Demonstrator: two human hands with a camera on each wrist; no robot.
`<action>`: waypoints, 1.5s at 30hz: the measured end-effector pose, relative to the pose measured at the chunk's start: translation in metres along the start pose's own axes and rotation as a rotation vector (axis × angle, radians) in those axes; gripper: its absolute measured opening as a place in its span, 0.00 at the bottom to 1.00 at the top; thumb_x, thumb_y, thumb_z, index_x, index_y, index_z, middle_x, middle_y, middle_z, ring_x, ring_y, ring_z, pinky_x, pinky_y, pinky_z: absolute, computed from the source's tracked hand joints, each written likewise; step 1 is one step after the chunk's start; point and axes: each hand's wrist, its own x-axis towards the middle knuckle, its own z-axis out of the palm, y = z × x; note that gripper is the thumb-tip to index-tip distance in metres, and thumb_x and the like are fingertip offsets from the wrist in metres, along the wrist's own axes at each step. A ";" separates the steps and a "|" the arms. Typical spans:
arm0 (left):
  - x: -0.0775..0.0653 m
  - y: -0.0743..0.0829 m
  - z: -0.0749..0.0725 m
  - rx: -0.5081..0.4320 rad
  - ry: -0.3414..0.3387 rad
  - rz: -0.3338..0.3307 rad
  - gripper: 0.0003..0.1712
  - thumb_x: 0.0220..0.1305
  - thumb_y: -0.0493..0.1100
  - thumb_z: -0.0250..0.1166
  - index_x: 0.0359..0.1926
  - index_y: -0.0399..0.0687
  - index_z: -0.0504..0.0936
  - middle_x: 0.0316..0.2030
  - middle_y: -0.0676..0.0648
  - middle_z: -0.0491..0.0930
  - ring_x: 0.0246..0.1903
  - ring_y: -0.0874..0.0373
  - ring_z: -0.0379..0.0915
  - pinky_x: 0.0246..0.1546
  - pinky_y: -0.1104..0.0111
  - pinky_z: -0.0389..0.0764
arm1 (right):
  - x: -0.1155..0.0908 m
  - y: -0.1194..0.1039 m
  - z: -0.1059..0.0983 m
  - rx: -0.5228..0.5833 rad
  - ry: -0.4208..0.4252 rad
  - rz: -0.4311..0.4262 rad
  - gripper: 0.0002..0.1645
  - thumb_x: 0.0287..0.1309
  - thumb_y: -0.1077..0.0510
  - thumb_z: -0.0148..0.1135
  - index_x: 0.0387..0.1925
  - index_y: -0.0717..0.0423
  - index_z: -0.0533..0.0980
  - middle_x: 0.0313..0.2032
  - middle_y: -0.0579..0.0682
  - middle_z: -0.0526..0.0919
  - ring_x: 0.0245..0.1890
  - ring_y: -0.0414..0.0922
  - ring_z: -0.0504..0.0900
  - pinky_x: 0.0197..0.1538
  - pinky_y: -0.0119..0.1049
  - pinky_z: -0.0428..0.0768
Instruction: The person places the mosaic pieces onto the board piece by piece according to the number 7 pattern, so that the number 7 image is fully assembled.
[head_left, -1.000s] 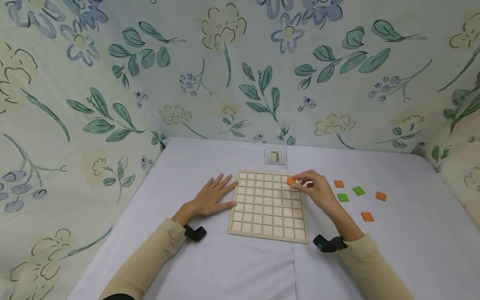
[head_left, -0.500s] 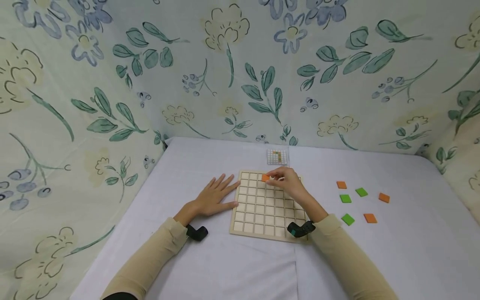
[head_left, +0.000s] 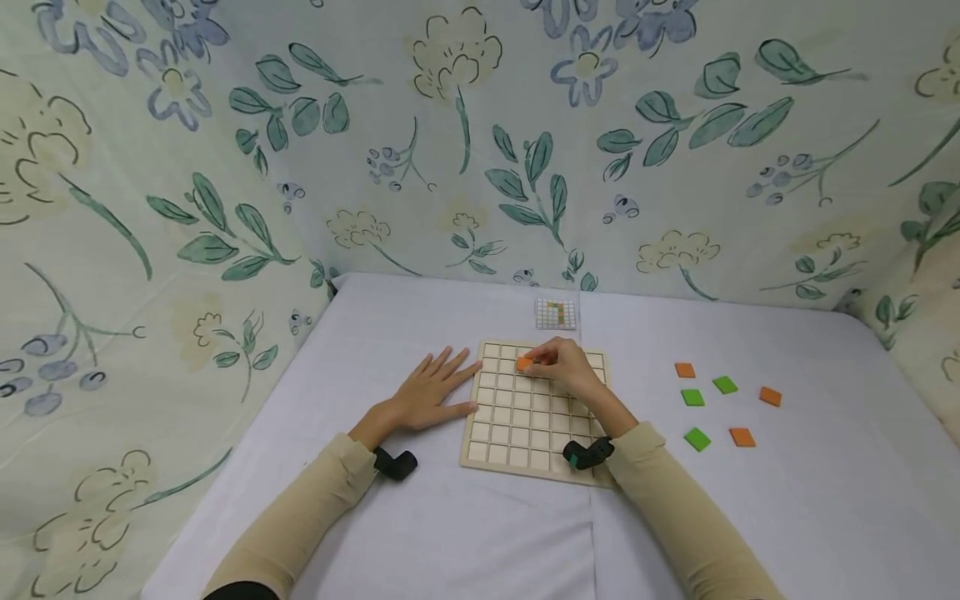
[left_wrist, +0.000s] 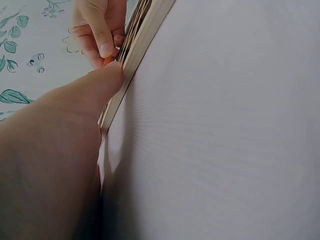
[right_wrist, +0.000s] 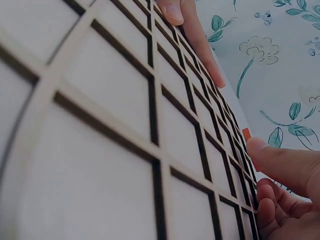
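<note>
My right hand (head_left: 564, 367) pinches an orange square tile (head_left: 523, 364) between thumb and fingers, low over the far rows of a wooden grid board (head_left: 498, 414). In the right wrist view the tile (right_wrist: 246, 134) peeks out at the thumb tip, close to the board's grid (right_wrist: 156, 80). My left hand (head_left: 429, 392) lies with fingers spread on the white cloth, its fingertips at the board's left edge. The left wrist view has the left thumb (left_wrist: 107, 77) against the board's side (left_wrist: 145, 47), partly covering the right hand's tile.
Right of the board lie loose tiles, orange ones (head_left: 742, 437) and green ones (head_left: 697, 439). A small card with a coloured grid pattern (head_left: 556, 314) sits behind the board. Floral fabric (head_left: 465, 150) hangs along the back and sides of the white-covered table (head_left: 420, 533).
The right hand has carried the orange tile leftward across the board's far side, then slightly nearer and lower. The left hand has stayed at the left edge.
</note>
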 end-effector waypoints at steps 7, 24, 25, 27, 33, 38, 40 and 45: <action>-0.001 0.000 0.000 0.004 -0.023 -0.015 0.46 0.69 0.77 0.39 0.80 0.66 0.42 0.79 0.51 0.34 0.77 0.47 0.24 0.73 0.49 0.29 | 0.003 0.005 0.004 -0.035 -0.003 0.024 0.16 0.56 0.62 0.74 0.45 0.66 0.84 0.38 0.56 0.78 0.35 0.47 0.75 0.37 0.38 0.75; 0.000 0.003 -0.005 0.007 -0.016 -0.002 0.46 0.69 0.76 0.41 0.80 0.64 0.44 0.79 0.49 0.36 0.77 0.46 0.26 0.73 0.47 0.31 | 0.003 0.002 0.004 -0.023 0.022 0.031 0.16 0.54 0.64 0.75 0.45 0.66 0.85 0.36 0.55 0.78 0.35 0.47 0.74 0.37 0.37 0.74; 0.000 0.004 -0.006 0.003 -0.015 -0.002 0.46 0.69 0.76 0.41 0.80 0.64 0.44 0.79 0.49 0.36 0.77 0.46 0.26 0.73 0.48 0.31 | 0.003 0.002 0.003 -0.015 0.021 0.033 0.17 0.54 0.64 0.75 0.46 0.66 0.84 0.37 0.55 0.79 0.35 0.47 0.75 0.38 0.37 0.75; 0.000 0.004 -0.006 0.003 -0.016 -0.003 0.46 0.70 0.75 0.42 0.80 0.64 0.44 0.79 0.49 0.36 0.77 0.46 0.26 0.73 0.48 0.31 | 0.001 0.001 0.000 0.011 0.022 0.033 0.18 0.55 0.63 0.74 0.48 0.66 0.84 0.39 0.56 0.80 0.37 0.48 0.76 0.40 0.37 0.76; 0.000 0.005 -0.006 -0.010 -0.026 -0.005 0.46 0.70 0.75 0.42 0.80 0.63 0.44 0.79 0.49 0.36 0.77 0.46 0.26 0.73 0.47 0.32 | -0.008 -0.006 -0.017 0.073 0.031 0.009 0.19 0.58 0.64 0.72 0.50 0.68 0.82 0.43 0.61 0.80 0.40 0.51 0.77 0.40 0.37 0.79; -0.001 0.006 -0.006 -0.015 -0.013 0.002 0.46 0.70 0.75 0.42 0.80 0.63 0.45 0.79 0.48 0.38 0.77 0.45 0.28 0.73 0.47 0.32 | -0.018 -0.014 -0.037 0.069 0.053 -0.025 0.20 0.59 0.62 0.71 0.51 0.67 0.82 0.43 0.61 0.81 0.41 0.51 0.78 0.40 0.32 0.79; -0.001 0.006 -0.007 -0.015 -0.015 0.003 0.46 0.70 0.75 0.42 0.80 0.63 0.45 0.79 0.48 0.37 0.77 0.45 0.28 0.73 0.47 0.32 | -0.023 -0.016 -0.047 0.067 0.064 -0.031 0.20 0.59 0.61 0.72 0.51 0.66 0.82 0.43 0.60 0.81 0.41 0.51 0.78 0.40 0.31 0.79; -0.001 0.007 -0.007 -0.013 -0.013 0.009 0.46 0.70 0.74 0.42 0.80 0.62 0.44 0.79 0.48 0.37 0.77 0.44 0.28 0.73 0.47 0.32 | -0.039 -0.013 -0.073 0.040 0.113 -0.044 0.19 0.58 0.60 0.73 0.49 0.64 0.83 0.38 0.57 0.81 0.39 0.50 0.77 0.38 0.27 0.78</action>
